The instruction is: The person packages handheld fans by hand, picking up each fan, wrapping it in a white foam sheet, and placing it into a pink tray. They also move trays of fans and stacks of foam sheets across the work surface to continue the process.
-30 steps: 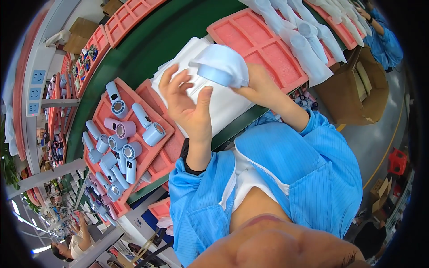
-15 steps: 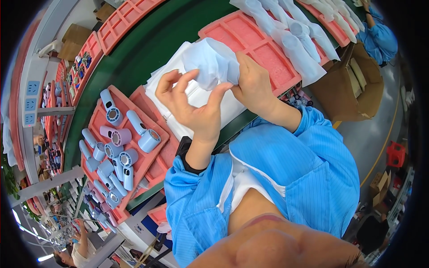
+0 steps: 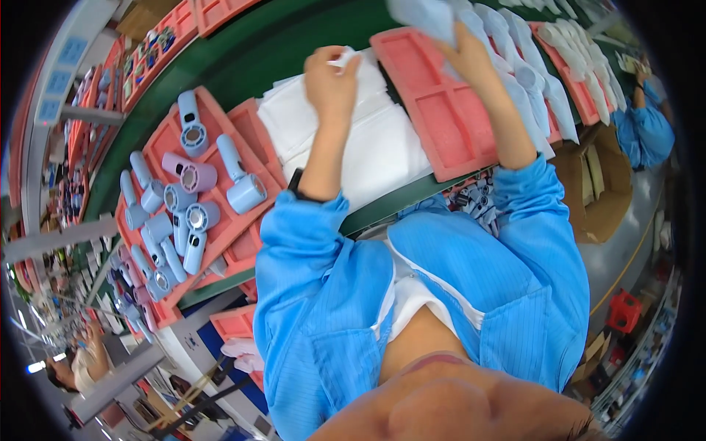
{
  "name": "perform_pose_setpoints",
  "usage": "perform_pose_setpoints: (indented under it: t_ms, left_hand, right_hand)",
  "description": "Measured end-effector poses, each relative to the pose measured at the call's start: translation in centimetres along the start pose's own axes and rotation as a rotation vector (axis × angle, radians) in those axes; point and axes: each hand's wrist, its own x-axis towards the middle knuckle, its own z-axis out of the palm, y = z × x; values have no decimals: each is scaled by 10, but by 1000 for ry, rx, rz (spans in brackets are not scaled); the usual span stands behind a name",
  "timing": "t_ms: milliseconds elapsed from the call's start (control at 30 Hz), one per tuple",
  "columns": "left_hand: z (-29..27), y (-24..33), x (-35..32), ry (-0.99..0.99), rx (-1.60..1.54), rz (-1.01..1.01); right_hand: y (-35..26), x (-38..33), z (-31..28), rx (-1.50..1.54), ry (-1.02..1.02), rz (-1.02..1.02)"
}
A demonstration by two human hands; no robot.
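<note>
My left hand (image 3: 332,77) pinches the top sheet of a stack of white bags (image 3: 368,151) lying on the green belt. My right hand (image 3: 460,48) is stretched far forward and grips a bagged pale blue hair dryer (image 3: 423,16) above the empty pink tray (image 3: 441,110). Beyond it lie several more bagged dryers (image 3: 540,81) in a row. To my left a pink tray (image 3: 220,117) carries several unwrapped blue and lilac hair dryers (image 3: 187,213).
A green conveyor belt (image 3: 250,59) runs diagonally across the view. More pink trays (image 3: 158,55) stand at the far left. A cardboard box (image 3: 599,184) sits to my right, with another person in blue (image 3: 647,132) beyond it. Small grey parts (image 3: 474,202) lie at the table edge.
My right hand has carried the bagged dryer away from my left hand, forward and to the right over the empty tray. My left hand has gone down to the stack of white bags.
</note>
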Motion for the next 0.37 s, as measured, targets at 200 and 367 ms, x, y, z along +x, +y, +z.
perform_pose_setpoints:
  t_ms: [200,367]
  left_hand:
    - [36,-37,-29,-251,413,2]
    - [35,-54,-33,-205,413,-116]
  right_hand:
    - [35,20,42,-731,-118,-69]
    - [-146,-22,86,254,-483,-481]
